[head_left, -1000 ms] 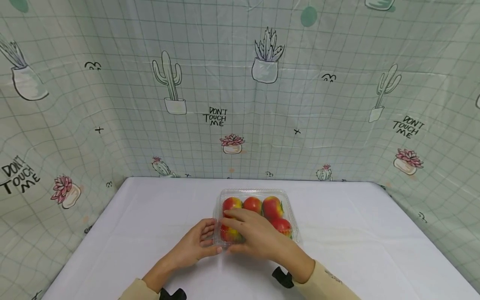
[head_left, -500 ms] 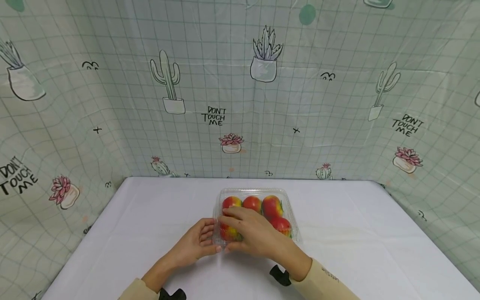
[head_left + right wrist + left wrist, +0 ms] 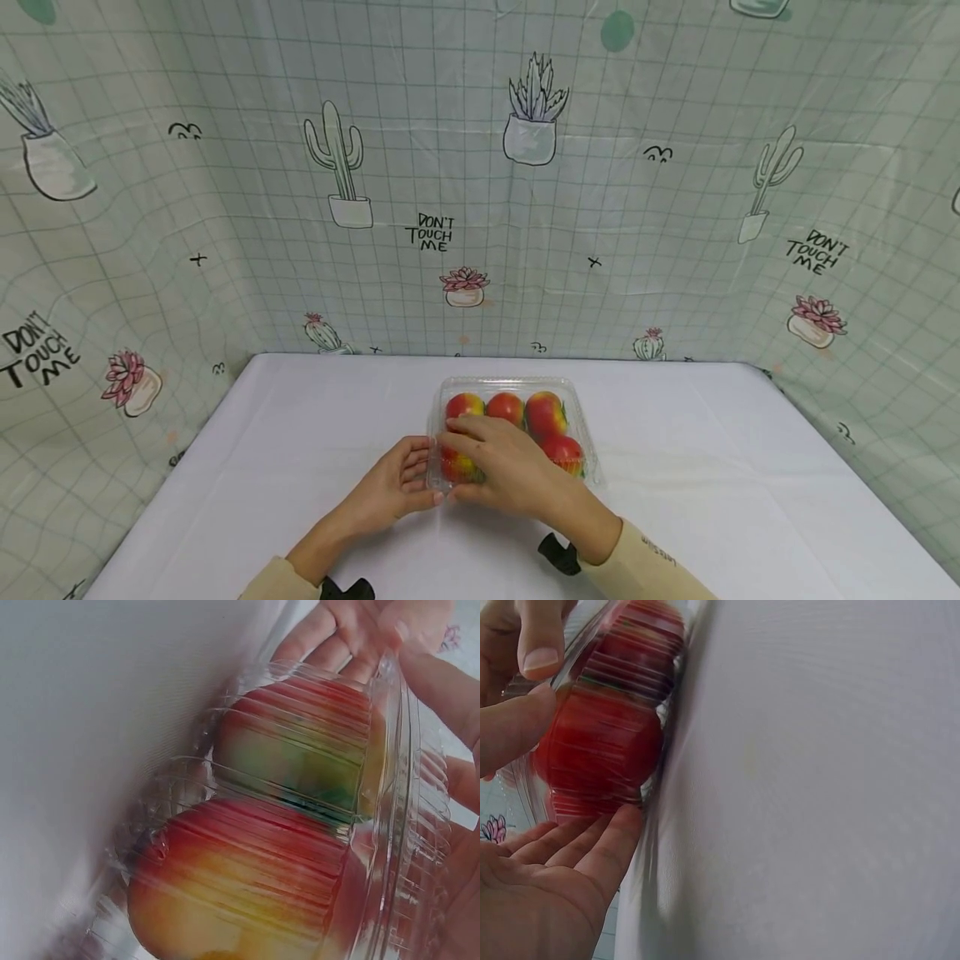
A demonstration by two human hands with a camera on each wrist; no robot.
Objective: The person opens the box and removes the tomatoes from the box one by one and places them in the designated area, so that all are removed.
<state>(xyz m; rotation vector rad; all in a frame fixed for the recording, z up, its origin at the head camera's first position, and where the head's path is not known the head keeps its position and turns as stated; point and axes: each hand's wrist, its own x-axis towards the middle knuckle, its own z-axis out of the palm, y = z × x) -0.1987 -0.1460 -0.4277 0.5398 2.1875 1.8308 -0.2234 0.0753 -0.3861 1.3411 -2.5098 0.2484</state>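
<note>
A clear plastic fruit container (image 3: 590, 433) sits on the table, full of red-and-yellow fruits (image 3: 545, 415) that look like peaches. My left hand (image 3: 392, 493) holds its front left corner, fingers against the ribbed side wall and thumb at the rim. Across the top reaches my right hand (image 3: 510, 468), its fingers over the lid's left part and its thumb at the same corner. In the left wrist view both thumbs meet near the rim beside a red fruit (image 3: 600, 739). The right wrist view shows the lid and base rims (image 3: 401, 802) close together. My right hand hides some fruit.
A white cloth (image 3: 697, 483) covers the table. Behind and at both sides hangs a checked curtain (image 3: 637, 208) printed with cacti. Black straps (image 3: 561, 553) show at both wrists, below beige sleeves.
Both hands keep their places at the container's corner. My right hand and forearm have shifted very slightly left; the container stays where it was.
</note>
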